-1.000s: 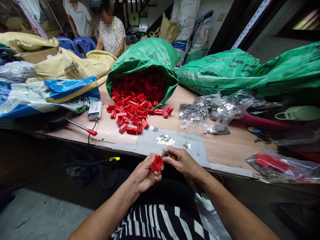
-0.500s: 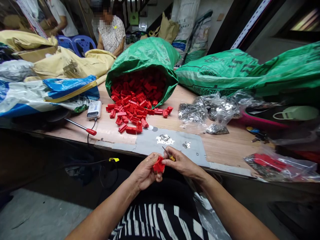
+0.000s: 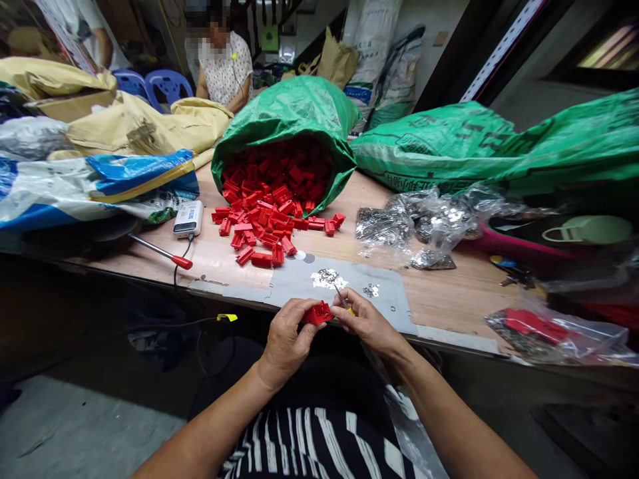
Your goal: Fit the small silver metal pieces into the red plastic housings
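My left hand (image 3: pixel 289 336) is closed around a red plastic housing (image 3: pixel 318 313), whose hollow side faces up and toward the right. Small metal bits seem to sit inside it. My right hand (image 3: pixel 367 322) grips a thin pointed tool with a yellow handle (image 3: pixel 351 310), perhaps a small screwdriver; its dark shaft points up and left. The fingers of this hand are close by the housing's right end. Just beyond both hands, a pile of small shiny metal pieces (image 3: pixel 328 278) and a smaller cluster of metal parts (image 3: pixel 371 290) lie on a grey mat (image 3: pixel 294 286).
A green sack (image 3: pixel 294 106) spills many red housings (image 3: pixel 264 229) onto the table. Bags of metal parts (image 3: pixel 384 226) lie at right, with another bag (image 3: pixel 539 326) near the edge. A red-handled rod (image 3: pixel 182 262) and a white device (image 3: pixel 188 218) lie left. A person (image 3: pixel 224 66) sits opposite.
The red housing has been turned so its hollow side shows, and my left hand has rolled over with its back upward. My right hand, still holding the tool, has moved slightly right.
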A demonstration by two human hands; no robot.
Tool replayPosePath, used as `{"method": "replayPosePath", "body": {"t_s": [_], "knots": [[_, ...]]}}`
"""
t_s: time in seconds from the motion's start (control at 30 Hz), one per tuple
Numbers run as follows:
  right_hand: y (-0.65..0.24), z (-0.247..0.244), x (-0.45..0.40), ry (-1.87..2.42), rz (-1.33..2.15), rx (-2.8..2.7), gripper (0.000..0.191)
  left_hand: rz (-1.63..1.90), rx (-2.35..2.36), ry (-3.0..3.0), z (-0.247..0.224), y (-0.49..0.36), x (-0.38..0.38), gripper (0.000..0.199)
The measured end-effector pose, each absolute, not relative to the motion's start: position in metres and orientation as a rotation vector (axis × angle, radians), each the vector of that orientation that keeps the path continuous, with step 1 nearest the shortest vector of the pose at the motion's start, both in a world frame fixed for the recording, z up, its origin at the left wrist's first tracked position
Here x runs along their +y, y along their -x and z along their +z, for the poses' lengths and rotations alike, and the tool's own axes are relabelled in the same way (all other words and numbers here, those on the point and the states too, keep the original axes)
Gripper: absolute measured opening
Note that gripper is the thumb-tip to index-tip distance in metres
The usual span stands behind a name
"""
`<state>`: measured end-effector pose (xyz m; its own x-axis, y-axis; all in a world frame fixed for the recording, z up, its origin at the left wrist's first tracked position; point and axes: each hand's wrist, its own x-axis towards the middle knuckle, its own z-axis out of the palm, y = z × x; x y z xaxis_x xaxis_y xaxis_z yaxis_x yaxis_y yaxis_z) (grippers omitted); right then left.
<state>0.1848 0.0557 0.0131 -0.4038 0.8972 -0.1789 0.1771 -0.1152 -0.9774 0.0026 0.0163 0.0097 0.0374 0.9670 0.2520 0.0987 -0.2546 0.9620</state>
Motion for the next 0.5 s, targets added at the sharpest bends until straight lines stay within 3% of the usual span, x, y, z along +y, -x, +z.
{"method": "replayPosePath", "body": {"t_s": [0.27, 0.5], "knots": [[-0.185, 0.015, 0.056, 1.153, 1.469, -1.716, 0.027, 1.243, 1.112, -1.711, 0.012, -0.004, 0.013, 0.023], [-0.183, 0.003, 0.049, 1.139, 1.542, -1.603, 0.034, 1.245, 1.143, -1.525, 0.004, -0.007, 0.008, 0.024]]}}
